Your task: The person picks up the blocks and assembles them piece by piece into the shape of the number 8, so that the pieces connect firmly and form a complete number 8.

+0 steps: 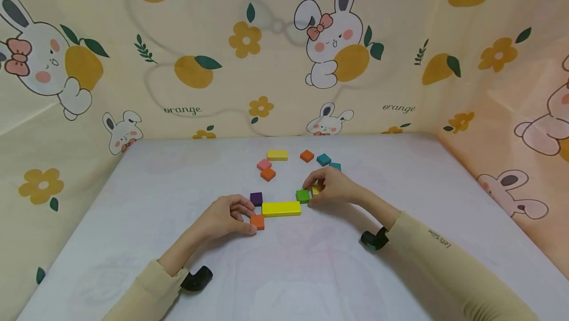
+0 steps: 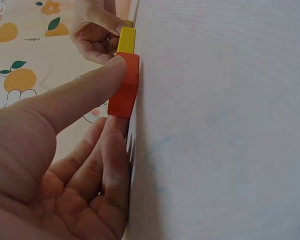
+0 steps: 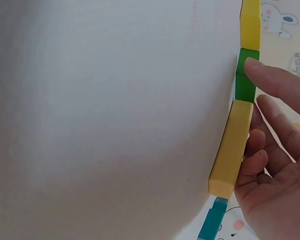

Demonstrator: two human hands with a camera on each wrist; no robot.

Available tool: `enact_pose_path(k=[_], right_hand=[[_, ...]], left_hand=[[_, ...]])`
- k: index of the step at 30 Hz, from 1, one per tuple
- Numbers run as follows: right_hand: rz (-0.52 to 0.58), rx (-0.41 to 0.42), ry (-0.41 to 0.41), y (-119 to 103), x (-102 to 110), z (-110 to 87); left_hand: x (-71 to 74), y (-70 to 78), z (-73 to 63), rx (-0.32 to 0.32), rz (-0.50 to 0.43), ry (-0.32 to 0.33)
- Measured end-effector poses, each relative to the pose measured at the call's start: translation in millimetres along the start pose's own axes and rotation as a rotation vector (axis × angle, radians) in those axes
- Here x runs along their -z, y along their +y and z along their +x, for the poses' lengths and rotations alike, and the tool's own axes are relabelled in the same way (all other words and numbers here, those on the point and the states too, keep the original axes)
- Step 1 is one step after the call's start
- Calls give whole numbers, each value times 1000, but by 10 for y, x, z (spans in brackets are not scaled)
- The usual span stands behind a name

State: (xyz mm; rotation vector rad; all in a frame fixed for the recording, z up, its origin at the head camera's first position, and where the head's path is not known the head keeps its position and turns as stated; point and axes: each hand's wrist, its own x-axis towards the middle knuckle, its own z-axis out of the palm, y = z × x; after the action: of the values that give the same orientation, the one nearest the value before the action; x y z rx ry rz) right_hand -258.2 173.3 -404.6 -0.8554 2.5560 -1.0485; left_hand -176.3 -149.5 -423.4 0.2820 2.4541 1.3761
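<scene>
My left hand (image 1: pixel 224 217) pinches an orange block (image 1: pixel 257 222) on the white table, its thumb on the near side in the left wrist view. That block meets the left end of a long bright yellow block (image 1: pixel 281 209). A dark purple block (image 1: pixel 256 199) stands just behind, close to the left fingertips. My right hand (image 1: pixel 333 186) holds a green block (image 1: pixel 303 196) between thumb and fingers at the yellow block's far right corner. Under the right palm lies a pale yellow block (image 3: pixel 232 150), mostly hidden in the head view.
Farther back lie a yellow block (image 1: pixel 277 155), a pink block (image 1: pixel 264 164) touching an orange block (image 1: pixel 268 175), another orange block (image 1: pixel 306 156), and two teal blocks (image 1: pixel 324 159). A patterned cloth (image 1: pixel 275 74) rises behind the white table (image 1: pixel 284 271).
</scene>
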Motion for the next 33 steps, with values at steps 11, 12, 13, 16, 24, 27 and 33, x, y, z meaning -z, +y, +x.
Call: enact_pose_path(k=[11,12,13,16,24,27,33], right_hand=[[39,-11,9,-6,7,-26],[38,-12,8,-10,8,-27],[40,-11,9,-14,10,-29],[50,-14,11,-23,20,-37],[116,-43,13,-12,42,-42],[134,-50,5,-17,54,-44],[176,-75,9,15,96,-61]], left_hand=[[-1,-6,1,-6,5,-6],[-1,-7,2,-6,5,-7],[-1,-8,2,-5,6,-7],[1,-8,3,-8,4,-8],[-2,-17,9,-8,0,-6],[-5,-18,12,-9,2,-5],[1,-17,6,-34,3,-7]])
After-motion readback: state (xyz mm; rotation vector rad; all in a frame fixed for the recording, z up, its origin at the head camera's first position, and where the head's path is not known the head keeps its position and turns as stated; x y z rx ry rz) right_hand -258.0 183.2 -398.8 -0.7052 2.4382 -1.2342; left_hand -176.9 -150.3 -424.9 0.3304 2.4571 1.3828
